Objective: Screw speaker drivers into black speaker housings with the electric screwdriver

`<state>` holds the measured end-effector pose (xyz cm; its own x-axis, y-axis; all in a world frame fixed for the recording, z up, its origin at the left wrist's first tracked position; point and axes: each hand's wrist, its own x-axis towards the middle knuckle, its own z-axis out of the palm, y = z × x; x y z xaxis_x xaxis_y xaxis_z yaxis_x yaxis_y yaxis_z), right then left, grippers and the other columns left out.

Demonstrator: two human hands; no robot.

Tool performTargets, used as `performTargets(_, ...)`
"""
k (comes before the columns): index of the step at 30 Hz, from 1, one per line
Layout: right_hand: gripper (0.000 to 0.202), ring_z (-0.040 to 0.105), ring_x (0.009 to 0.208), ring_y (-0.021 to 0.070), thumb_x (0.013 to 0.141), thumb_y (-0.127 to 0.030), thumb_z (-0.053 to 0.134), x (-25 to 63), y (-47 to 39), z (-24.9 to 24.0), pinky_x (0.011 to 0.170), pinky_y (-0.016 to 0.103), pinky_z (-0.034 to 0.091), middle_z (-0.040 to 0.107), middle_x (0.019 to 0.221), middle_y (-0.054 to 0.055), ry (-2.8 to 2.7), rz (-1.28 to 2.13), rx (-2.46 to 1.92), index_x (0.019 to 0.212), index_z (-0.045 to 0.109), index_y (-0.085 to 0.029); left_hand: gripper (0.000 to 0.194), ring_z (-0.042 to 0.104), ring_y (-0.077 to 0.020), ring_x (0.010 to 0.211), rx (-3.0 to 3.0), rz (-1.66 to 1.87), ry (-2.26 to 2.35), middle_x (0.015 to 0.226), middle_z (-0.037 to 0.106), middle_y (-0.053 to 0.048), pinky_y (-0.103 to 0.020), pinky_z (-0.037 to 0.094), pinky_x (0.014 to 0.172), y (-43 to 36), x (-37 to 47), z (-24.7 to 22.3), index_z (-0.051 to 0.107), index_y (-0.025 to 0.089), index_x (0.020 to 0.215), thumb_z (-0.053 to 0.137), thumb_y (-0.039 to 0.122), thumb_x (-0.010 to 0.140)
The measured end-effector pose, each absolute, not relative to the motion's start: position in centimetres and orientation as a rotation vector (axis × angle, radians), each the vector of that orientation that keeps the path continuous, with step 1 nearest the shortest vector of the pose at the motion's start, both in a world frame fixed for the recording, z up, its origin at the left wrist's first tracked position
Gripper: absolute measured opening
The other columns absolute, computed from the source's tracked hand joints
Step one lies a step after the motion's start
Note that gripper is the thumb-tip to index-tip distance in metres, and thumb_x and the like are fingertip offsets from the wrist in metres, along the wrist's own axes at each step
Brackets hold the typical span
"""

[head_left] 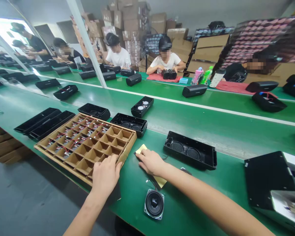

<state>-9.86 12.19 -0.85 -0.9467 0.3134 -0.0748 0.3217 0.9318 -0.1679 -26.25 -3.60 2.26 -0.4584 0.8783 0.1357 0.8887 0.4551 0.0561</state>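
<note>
1. A shallow brown cardboard tray split into square cells lies on the long green counter, at its near edge; small metallic parts with thin red wires sit in cells toward its left and far sides.
2. The left hand rests on the tray's near right corner, fingers bent over the cells and thumb by the outer wall; whether it grips the cardboard, I cannot tell.
3. The right hand lies palm down with fingers partly curled on a yellow, paper-like sheet with dark edging, just right of the tray; whether it pinches the sheet is hidden.
4. Nearer the wearer, a round black speaker in a square silver frame lies face up, its cable running toward the sheet. Another round dark speaker is partly hidden behind the right forearm.
5. Beyond that forearm stands an open, long black plastic housing with 2 round grilles.
6. At the tray's far edge are 2 more open black housings; long black panels lie to its left.
7. At far right is a black box-shaped machine with metal parts.
8. Across the counter, a person in a white shirt handles black housings over a red cloth.
</note>
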Motion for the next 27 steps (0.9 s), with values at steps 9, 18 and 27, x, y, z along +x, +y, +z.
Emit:
performTargets(9, 0.032, 0.051, 0.115, 0.0294, 0.108, -0.022, 0.044, -9.9, 12.7, -1.4, 0.089, 0.043, 0.043, 0.061, 0.125, 0.017, 3.091, -0.184, 0.395, 0.132, 0.063, -0.014, 0.031, 0.077, -0.0328, 0.094, -1.550, -0.179, -2.599, 0.104, 0.082, -0.012, -0.045, 0.050, 0.088, -3.2, -27.0, 4.0, 0.074, 0.019, 0.114, 0.049, 0.031, 0.101)
performTargets(18, 0.041, 0.044, 0.123, 0.0311, 0.109, -0.040, 0.048, -11.6, 14.2, -2.0, 0.095, 0.047, 0.040, 0.056, 0.141, 0.014, 3.156, -0.233, 0.283, 0.146, 0.059, -0.025, 0.031, 0.078, -0.0323, 0.089, -1.543, -0.204, -2.603, 0.102, 0.083, -0.011, -0.039, 0.051, 0.077, -2.8, -26.7, 3.2, 0.076, 0.022, 0.112, 0.049, 0.032, 0.101)
performTargets(27, 0.033, 0.047, 0.122, 0.0329, 0.106, -0.030, 0.051, -13.4, 13.0, -1.4, 0.098, 0.049, 0.039, 0.060, 0.137, 0.019, 3.211, -0.420, 0.397, 0.132, 0.065, -0.015, 0.029, 0.076, -0.0314, 0.082, -1.514, -0.217, -2.636, 0.102, 0.083, -0.009, -0.038, 0.047, 0.070, -3.0, -26.5, 2.3, 0.074, 0.023, 0.111, 0.049, 0.033, 0.101)
